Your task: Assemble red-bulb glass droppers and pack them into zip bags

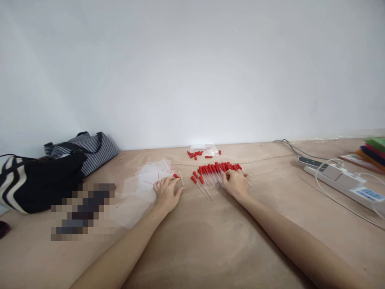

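A row of droppers with red bulbs and clear thin tubes (213, 170) lies across the middle of the table. My right hand (235, 184) is at the right part of this row, fingers pinched together on a dropper. To the left, my left hand (167, 193) rests by the clear plastic bags with red lines (147, 176), its fingers bent. A red bulb (176, 176) and a clear tube (181, 179) show at its fingertips. Loose red bulbs (197, 153) lie behind the row, near a clear bag (203, 148).
A black bag (45, 180) and a striped bag (96, 152) stand at the left, with a blurred dark object (86, 210) before them. At the right are a white power strip (345, 182) with cables and coloured items (373, 152). A wall rises behind the table.
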### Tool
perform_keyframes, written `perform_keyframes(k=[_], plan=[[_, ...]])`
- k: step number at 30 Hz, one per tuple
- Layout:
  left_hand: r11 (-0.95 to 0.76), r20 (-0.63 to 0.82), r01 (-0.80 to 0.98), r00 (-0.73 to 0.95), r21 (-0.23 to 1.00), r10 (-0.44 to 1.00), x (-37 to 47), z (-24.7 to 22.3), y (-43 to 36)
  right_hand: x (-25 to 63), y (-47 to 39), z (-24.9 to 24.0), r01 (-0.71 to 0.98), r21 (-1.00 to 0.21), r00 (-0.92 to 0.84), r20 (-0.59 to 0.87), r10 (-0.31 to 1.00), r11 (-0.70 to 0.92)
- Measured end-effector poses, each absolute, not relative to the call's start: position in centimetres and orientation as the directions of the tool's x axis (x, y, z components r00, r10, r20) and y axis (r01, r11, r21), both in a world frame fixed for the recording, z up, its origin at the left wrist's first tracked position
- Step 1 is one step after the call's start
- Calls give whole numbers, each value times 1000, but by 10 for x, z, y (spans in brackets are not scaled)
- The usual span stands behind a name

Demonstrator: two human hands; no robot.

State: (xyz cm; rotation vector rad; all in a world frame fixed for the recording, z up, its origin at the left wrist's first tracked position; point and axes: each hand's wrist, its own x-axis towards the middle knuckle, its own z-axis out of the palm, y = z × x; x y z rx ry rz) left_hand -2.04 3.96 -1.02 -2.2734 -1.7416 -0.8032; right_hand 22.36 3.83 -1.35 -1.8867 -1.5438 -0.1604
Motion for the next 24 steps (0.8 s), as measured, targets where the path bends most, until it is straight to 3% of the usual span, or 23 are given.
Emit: perform_keyframes(k=[8, 12, 16, 24], plan=[[-288, 458, 948, 198, 135, 867, -21, -14, 44, 212, 55, -13, 917, -377, 298, 434, 850, -129], [-275, 494, 961, 226, 27, 840, -28, -11, 61, 191, 45, -4, 934, -354, 140, 493, 859, 51], [-321, 480, 945, 309, -59, 821, -35, -9, 81, 143, 38, 5, 925, -294, -97, 430, 897, 241], [-414, 476, 905, 408, -99, 779, -32, -7, 86, 83, 61, 10, 958, -286, 50, 138, 989, -9]])
